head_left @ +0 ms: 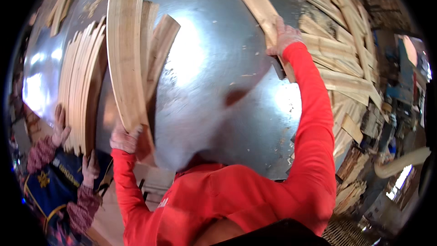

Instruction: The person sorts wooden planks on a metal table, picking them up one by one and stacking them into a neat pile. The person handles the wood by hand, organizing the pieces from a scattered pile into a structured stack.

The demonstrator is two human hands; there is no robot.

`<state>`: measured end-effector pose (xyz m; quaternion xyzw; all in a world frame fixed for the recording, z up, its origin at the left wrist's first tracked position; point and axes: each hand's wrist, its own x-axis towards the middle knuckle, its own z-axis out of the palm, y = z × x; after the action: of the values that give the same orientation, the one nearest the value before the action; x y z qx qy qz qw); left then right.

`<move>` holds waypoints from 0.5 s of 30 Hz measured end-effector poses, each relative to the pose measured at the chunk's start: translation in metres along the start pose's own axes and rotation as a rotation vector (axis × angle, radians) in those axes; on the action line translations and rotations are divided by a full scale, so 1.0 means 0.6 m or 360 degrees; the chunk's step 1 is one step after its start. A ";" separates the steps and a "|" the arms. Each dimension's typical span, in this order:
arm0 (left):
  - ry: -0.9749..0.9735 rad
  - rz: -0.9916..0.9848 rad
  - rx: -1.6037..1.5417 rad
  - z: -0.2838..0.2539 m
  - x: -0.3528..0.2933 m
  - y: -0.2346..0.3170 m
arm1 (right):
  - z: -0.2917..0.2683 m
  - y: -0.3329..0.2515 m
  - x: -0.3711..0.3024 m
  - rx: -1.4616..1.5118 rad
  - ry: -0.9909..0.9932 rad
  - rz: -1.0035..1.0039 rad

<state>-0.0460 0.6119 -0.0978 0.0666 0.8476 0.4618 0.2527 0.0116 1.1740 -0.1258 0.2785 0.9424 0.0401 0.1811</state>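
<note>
My left hand (125, 139) is closed on the near end of a long pale wooden board (125, 54), which stretches away over the metal tabletop (214, 54). Beside and partly under that board, two more boards (164, 41) fan out to the right. My right hand (287, 36), arm reaching forward, grips another wooden board (250, 2) by its right edge near the close end. A dark piece (277, 69) shows just below this hand; its kind is unclear. Both hands seem to wear thin, see-through gloves.
To the left, a co-worker's hands (91, 166) hold a row of thin upright boards (82, 91). Offcuts and slats (337, 54) lie heaped along the right. More strips (63, 2) lie far left. A pale hose (403, 163) runs at the far right.
</note>
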 end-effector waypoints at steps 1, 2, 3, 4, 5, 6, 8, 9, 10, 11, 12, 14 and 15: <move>0.0170 0.0157 0.0553 -0.047 -0.004 0.012 | -0.027 -0.031 -0.020 0.0142 -0.0213 0.0005; 0.0346 0.0160 0.0943 -0.075 -0.008 -0.002 | -0.056 -0.062 -0.037 0.0278 -0.0415 -0.0026; 0.0494 0.0148 0.1349 -0.103 -0.007 -0.017 | -0.047 -0.074 -0.059 0.0378 -0.0459 0.0019; 0.0493 0.0047 0.1516 -0.132 -0.001 -0.030 | -0.036 -0.075 -0.084 0.0474 -0.0504 0.0085; 0.0480 -0.0039 0.1664 -0.156 0.011 -0.050 | -0.007 -0.073 -0.113 0.0339 -0.0345 0.0042; 0.0571 0.0007 0.1815 -0.173 0.012 -0.076 | 0.020 -0.077 -0.148 0.0199 -0.0185 0.0007; 0.0676 0.0022 0.2068 -0.197 0.016 -0.144 | 0.066 -0.077 -0.200 0.0084 0.0020 -0.0110; 0.0848 -0.0032 0.2124 -0.211 0.017 -0.164 | 0.105 -0.074 -0.217 0.0106 0.0175 -0.0110; 0.1009 -0.0063 0.2164 -0.215 0.024 -0.174 | 0.114 -0.068 -0.234 0.0119 0.0130 -0.0162; 0.1168 -0.0086 0.2202 -0.216 0.033 -0.181 | 0.121 -0.061 -0.248 0.0138 0.0084 -0.0205; 0.1199 -0.0149 0.2161 -0.203 0.044 -0.159 | 0.118 -0.059 -0.267 0.0233 -0.0101 -0.0108; 0.1122 -0.0113 0.1982 -0.169 0.062 -0.131 | 0.103 -0.057 -0.306 0.0442 -0.0203 0.0009; 0.1045 -0.0077 0.1820 -0.145 0.074 -0.087 | 0.064 -0.060 -0.327 0.0543 -0.0340 0.0026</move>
<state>-0.1207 0.5326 -0.1181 0.0270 0.9936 -0.0707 -0.0840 0.1603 1.0368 -0.1054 0.3154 0.9087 -0.1486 0.2297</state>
